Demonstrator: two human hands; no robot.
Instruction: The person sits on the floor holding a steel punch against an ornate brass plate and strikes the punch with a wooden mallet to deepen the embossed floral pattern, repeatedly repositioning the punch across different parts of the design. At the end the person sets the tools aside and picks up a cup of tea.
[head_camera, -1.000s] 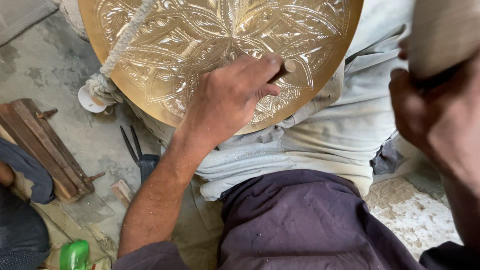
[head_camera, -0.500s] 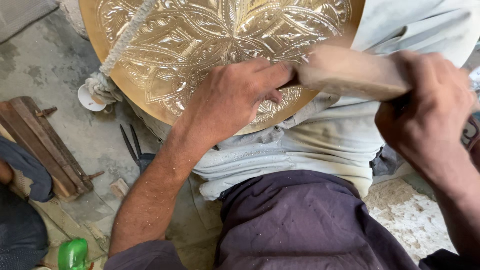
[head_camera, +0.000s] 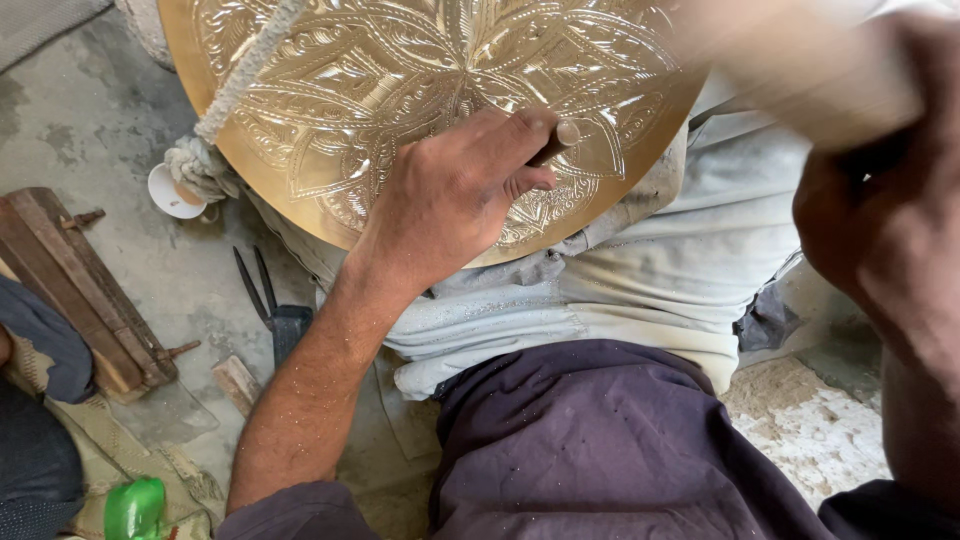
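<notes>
On the lap, a brass plate (head_camera: 400, 90) is rested, a punch (head_camera: 556, 140) is gripped upright against it by the left hand (head_camera: 450, 200), while a blurred mallet (head_camera: 790, 70) is clenched above-right by the right hand (head_camera: 885, 230).

Left hand (head_camera: 455, 200) bare, forearm bare and flecked with fine metal dust, dark purple short sleeve at the upper arm, dark purple garment over the lap, pale grey dusty trousers on the legs, right hand (head_camera: 885, 230) bare, motion-blurred
</notes>
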